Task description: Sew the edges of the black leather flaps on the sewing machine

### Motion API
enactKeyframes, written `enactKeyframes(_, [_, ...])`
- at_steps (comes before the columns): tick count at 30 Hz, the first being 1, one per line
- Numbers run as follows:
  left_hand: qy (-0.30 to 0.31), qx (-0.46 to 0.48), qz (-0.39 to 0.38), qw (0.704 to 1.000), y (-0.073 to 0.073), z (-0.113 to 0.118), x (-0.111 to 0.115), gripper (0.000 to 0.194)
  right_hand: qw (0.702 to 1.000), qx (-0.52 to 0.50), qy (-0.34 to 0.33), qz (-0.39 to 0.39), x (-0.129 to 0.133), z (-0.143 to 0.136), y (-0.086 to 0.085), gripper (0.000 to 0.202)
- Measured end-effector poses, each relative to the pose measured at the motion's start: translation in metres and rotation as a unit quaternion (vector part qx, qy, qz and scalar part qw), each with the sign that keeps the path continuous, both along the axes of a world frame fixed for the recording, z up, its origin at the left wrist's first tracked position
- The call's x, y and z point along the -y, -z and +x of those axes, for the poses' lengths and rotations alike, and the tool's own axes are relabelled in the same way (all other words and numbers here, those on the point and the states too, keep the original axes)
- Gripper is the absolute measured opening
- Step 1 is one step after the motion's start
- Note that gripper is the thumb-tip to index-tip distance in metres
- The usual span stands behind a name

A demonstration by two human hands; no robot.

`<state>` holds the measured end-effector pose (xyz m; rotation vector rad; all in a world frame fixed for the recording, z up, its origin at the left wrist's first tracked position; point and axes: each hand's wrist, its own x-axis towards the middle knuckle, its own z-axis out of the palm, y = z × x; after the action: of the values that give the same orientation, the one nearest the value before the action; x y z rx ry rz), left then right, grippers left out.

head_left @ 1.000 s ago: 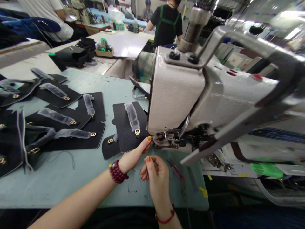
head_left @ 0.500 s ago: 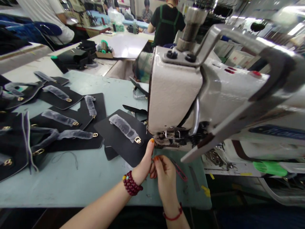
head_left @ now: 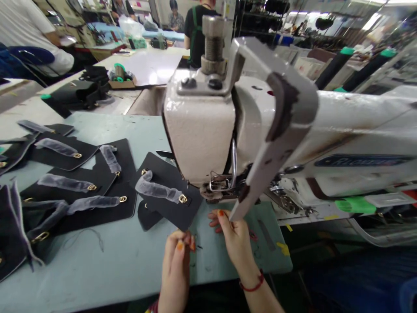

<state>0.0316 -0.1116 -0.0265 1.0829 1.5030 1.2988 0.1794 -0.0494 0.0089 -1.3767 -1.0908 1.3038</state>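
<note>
My left hand (head_left: 176, 265) is closed in a pinch over the table's front part, just below a black leather-like panel (head_left: 176, 215); whatever its fingertips hold is too small to make out. Under the head of a white sewing machine (head_left: 200, 130), my right hand (head_left: 235, 239) has its thumb and fingers drawn together. I cannot make out anything between them. On the panel lies a short strap wrapped in clear plastic (head_left: 156, 190), with a gold-coloured buckle (head_left: 183, 199) at its right end. The machine head partly hides the panel's right edge.
More black panels with wrapped straps (head_left: 67, 182) overlap at the left. A grey metal lever (head_left: 260, 167) slants down in front of the machine, close above my right hand. A flat grey strip (head_left: 266, 234) lies near the table's right edge. People sit at tables behind.
My left hand has moved down and left, away from the machine and my right hand; its thumb, upright before, is now folded in. The view has turned right.
</note>
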Motion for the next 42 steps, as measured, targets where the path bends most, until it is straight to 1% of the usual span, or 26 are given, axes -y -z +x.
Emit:
enactKeyframes(1, [-0.017, -0.028, 0.035, 0.999, -0.001, -0.015, 0.012, 0.015, 1.000, -0.014, -0.010, -0.003, -0.001, -0.003, 0.000, 0.042])
enactKeyframes(2, [-0.032, -0.086, 0.051, 0.994, -0.004, -0.033, 0.017, 0.012, 0.999, -0.029, -0.023, -0.004, -0.002, -0.008, 0.000, 0.042])
enactKeyframes(3, [-0.014, -0.173, 0.065, 0.983, -0.008, -0.052, 0.016, 0.016, 0.998, -0.043, -0.036, -0.002, -0.004, -0.013, 0.000, 0.042])
enactKeyframes(4, [0.026, -0.266, 0.091, 0.959, -0.013, -0.071, 0.008, 0.022, 0.997, -0.053, -0.048, 0.004, -0.006, -0.019, -0.001, 0.041])
enactKeyframes(5, [0.073, -0.340, 0.121, 0.930, -0.020, -0.090, -0.006, 0.033, 0.997, -0.056, -0.056, 0.013, -0.009, -0.026, -0.001, 0.040])
enactKeyframes(6, [0.130, -0.399, 0.149, 0.895, -0.026, -0.106, -0.026, 0.044, 0.997, -0.051, -0.059, 0.024, -0.011, -0.033, -0.002, 0.040])
enactKeyframes(8, [0.228, -0.480, 0.209, 0.821, -0.039, -0.128, -0.072, 0.060, 0.998, -0.023, -0.044, 0.046, -0.017, -0.046, -0.004, 0.043])
enactKeyframes(9, [0.273, -0.501, 0.231, 0.788, -0.046, -0.133, -0.096, 0.064, 0.998, -0.006, -0.029, 0.054, -0.019, -0.051, -0.004, 0.044])
enactKeyframes(10, [0.309, -0.514, 0.246, 0.762, -0.053, -0.135, -0.118, 0.066, 0.998, 0.005, -0.014, 0.057, -0.021, -0.056, -0.005, 0.046])
enactKeyframes(12, [0.362, -0.525, 0.264, 0.724, -0.066, -0.132, -0.153, 0.066, 0.999, -0.001, 0.009, 0.043, -0.024, -0.062, -0.007, 0.046])
enactKeyframes(14, [0.401, -0.525, 0.272, 0.699, -0.078, -0.123, -0.175, 0.063, 0.999, -0.027, 0.019, 0.017, -0.026, -0.066, -0.008, 0.047])
enactKeyframes(16, [0.433, -0.520, 0.271, 0.684, -0.089, -0.114, -0.185, 0.059, 0.999, -0.035, 0.028, 0.006, -0.026, -0.067, -0.009, 0.046])
enactKeyframes(18, [0.451, -0.518, 0.257, 0.680, -0.099, -0.107, -0.186, 0.055, 0.999, -0.022, 0.038, 0.012, -0.026, -0.066, -0.009, 0.046])
enactKeyframes(21, [0.453, -0.527, 0.227, 0.682, -0.111, -0.099, -0.178, 0.047, 0.999, -0.016, 0.040, 0.006, -0.026, -0.063, -0.009, 0.045])
enactKeyframes(24, [0.443, -0.533, 0.201, 0.692, -0.116, -0.094, -0.166, 0.043, 0.999, -0.014, 0.033, 0.002, -0.026, -0.058, -0.009, 0.045])
enactKeyframes(26, [0.431, -0.531, 0.189, 0.704, -0.116, -0.091, -0.157, 0.041, 1.000, -0.005, 0.026, 0.010, -0.027, -0.054, -0.011, 0.045])
enactKeyframes(28, [0.409, -0.523, 0.185, 0.725, -0.112, -0.090, -0.148, 0.041, 1.000, 0.001, 0.021, 0.017, -0.027, -0.050, -0.013, 0.044])
enactKeyframes(31, [0.376, -0.508, 0.187, 0.752, -0.103, -0.091, -0.139, 0.048, 1.000, 0.004, 0.012, 0.021, -0.028, -0.045, -0.015, 0.043])
enactKeyframes(34, [0.360, -0.511, 0.200, 0.755, -0.096, -0.091, -0.136, 0.054, 1.000, 0.013, 0.004, 0.023, -0.028, -0.043, -0.015, 0.043])
enactKeyframes(36, [0.354, -0.516, 0.202, 0.753, -0.094, -0.091, -0.134, 0.055, 1.000, 0.016, 0.004, 0.022, -0.028, -0.041, -0.014, 0.043])
enactKeyframes(42, [0.348, -0.525, 0.180, 0.756, -0.095, -0.088, -0.129, 0.060, 0.999, 0.028, -0.007, 0.013, -0.029, -0.038, -0.013, 0.042])
